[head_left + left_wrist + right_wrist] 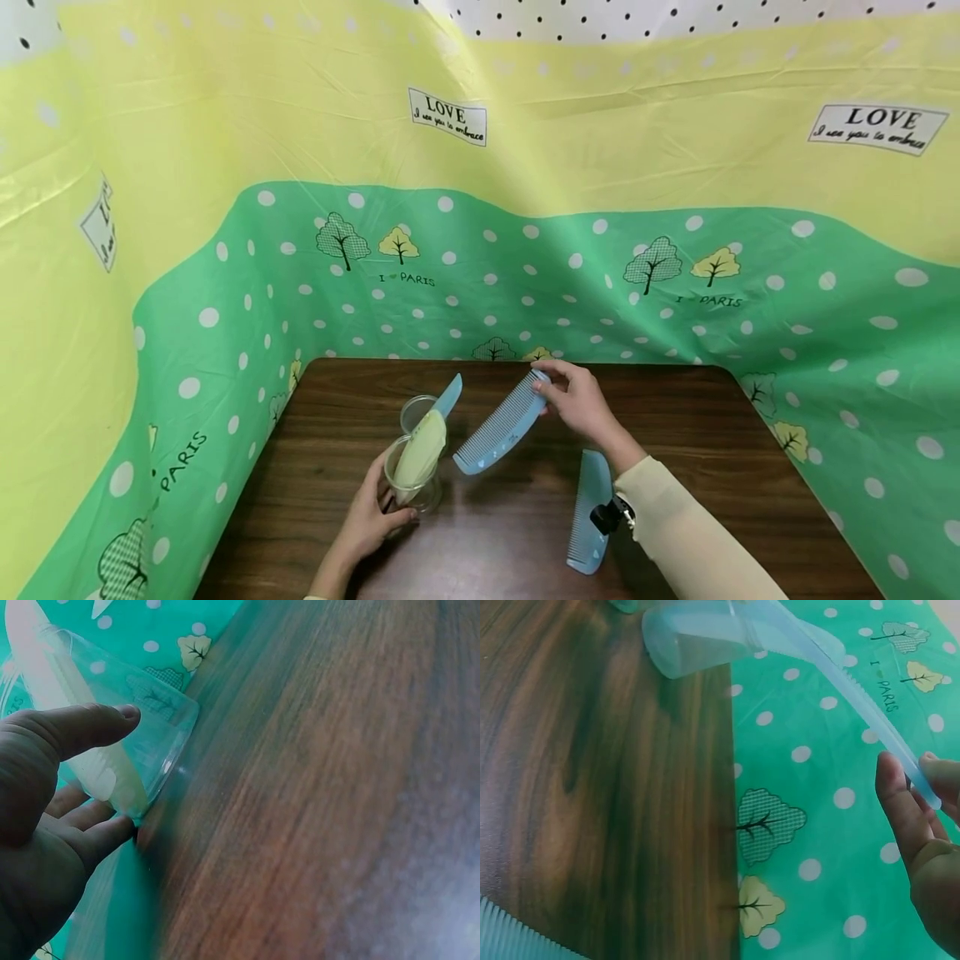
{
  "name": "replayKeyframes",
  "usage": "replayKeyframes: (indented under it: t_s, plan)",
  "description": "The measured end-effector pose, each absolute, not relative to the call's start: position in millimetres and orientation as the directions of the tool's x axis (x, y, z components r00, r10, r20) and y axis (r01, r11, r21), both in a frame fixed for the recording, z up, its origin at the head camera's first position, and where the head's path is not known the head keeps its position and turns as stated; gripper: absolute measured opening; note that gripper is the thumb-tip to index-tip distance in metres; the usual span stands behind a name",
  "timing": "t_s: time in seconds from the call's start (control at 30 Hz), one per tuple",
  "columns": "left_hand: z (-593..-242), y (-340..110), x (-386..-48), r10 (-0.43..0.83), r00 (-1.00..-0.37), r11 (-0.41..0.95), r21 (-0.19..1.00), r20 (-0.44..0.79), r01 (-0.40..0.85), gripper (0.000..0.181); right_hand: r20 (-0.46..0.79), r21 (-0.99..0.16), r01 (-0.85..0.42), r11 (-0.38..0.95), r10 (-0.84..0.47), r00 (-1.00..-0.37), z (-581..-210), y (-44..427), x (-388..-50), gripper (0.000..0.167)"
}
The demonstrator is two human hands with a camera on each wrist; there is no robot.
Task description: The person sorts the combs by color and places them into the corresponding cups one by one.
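My left hand point(369, 508) holds a clear plastic cup point(429, 498), thumb on the near side and fingers round the left. A pale yellow comb point(422, 450) leans inside it, sticking out over the rim. Behind that, the tip of a blue comb point(452, 395) shows; its lower part is hidden. My right hand point(577, 402) pinches one end of another blue comb point(501, 429) between thumb and fingers. This comb slants down to the left, its far end near the cup but apart from it. In the right wrist view the held comb point(870, 712) appears edge-on.
A second clear cup point(408, 412) stands just behind the first. Another blue comb point(585, 521) lies on the brown wooden table point(690, 500), below my right forearm. A green and yellow patterned cloth point(540, 275) hangs round the table's back and sides.
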State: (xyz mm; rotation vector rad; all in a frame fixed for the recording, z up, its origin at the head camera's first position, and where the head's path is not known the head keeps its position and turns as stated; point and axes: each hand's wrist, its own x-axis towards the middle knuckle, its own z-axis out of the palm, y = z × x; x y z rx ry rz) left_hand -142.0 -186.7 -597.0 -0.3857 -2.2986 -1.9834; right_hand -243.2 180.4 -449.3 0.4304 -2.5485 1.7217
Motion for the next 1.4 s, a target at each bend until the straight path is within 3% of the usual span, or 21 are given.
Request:
replayKeyframes:
  t_s: [0.23,0.67,0.97,1.4]
  plan:
    - [-597,-186,-143,0.131,-0.971,0.092,0.973,0.199,0.212,0.111,0.226,-0.91,-0.275,0.311,-0.186,-0.956,-440,176,-245,0.035]
    - [-598,-186,-145,0.164,-0.947,0.089,0.952,0.277,0.294,0.11,0.278,-0.93,-0.299,0.215,-0.123,-0.953,-429,156,-248,0.035]
    - [-596,-185,-145,0.141,-0.955,0.094,0.957,0.26,0.275,0.109,0.287,-0.942,-0.299,0.152,-0.099,-0.953,-426,135,-251,0.034]
    - [-592,-184,-148,0.156,-0.957,0.072,0.963,0.245,0.258,0.105,0.297,-0.942,-0.306,0.14,-0.077,-0.952,-435,116,-251,0.033]
